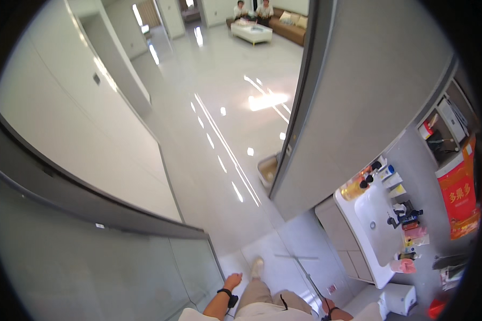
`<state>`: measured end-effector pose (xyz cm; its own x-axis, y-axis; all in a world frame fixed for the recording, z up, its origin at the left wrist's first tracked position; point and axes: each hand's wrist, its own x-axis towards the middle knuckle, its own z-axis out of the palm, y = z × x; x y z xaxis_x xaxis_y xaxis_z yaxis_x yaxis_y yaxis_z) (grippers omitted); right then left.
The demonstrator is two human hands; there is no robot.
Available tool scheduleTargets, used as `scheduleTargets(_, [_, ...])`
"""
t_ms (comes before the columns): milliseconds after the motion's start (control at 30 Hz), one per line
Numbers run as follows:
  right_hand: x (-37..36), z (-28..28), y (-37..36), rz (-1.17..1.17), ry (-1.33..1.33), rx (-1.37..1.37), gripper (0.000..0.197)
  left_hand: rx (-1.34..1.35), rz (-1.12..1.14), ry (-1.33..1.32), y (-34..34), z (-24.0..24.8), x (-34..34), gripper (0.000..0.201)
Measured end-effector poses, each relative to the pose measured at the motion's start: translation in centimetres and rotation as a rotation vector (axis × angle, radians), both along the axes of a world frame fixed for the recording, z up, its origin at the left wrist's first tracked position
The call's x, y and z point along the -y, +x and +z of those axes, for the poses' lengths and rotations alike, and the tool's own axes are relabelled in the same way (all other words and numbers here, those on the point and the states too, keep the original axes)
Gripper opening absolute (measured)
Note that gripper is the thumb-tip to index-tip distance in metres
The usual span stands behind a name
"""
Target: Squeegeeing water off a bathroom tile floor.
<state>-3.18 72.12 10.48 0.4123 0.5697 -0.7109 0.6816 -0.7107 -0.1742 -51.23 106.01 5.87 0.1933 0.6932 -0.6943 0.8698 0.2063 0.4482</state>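
Observation:
My right hand (328,305) is closed around the dark, thin pole of a floor squeegee (308,276). The pole slants up and left to a narrow crossbar head, which lies on the light tiled floor ahead of my feet. At my left side hangs my left hand (233,281), its fingers curled, with nothing seen in it. A black watch or band (231,298) is on that wrist. Between the hands show my beige trousers and one light shoe (257,266), stepping towards the doorway.
A glass panel (118,267) stands left, an open grey door (359,96) right. Beside the door is a white washbasin (374,224) with bottles around it, and a white bin (400,299) nearby. Beyond the doorway are a bin (268,170), a white coffee table (251,33) and two seated people.

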Motion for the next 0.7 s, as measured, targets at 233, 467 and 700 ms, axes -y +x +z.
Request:
scheduleTargets(233, [-2.5,1.0,-2.3,-0.442,0.225,-0.451,0.03,-0.001,-0.321,0.114,2.0,4.8,-7.4,0.052])
scheduleTargets(467, [2.1,-4.5,4.8,0.219,0.206,0.313,0.022,0.0,-0.527,0.214,5.8,2.0,-11.5,0.059])
scheduleTargets(700, [-5.1,23.4,2.2,-0.231,0.205,0.269,0.029,0.093,-0.429,0.081,5.8,2.7,-10.1,0.048])
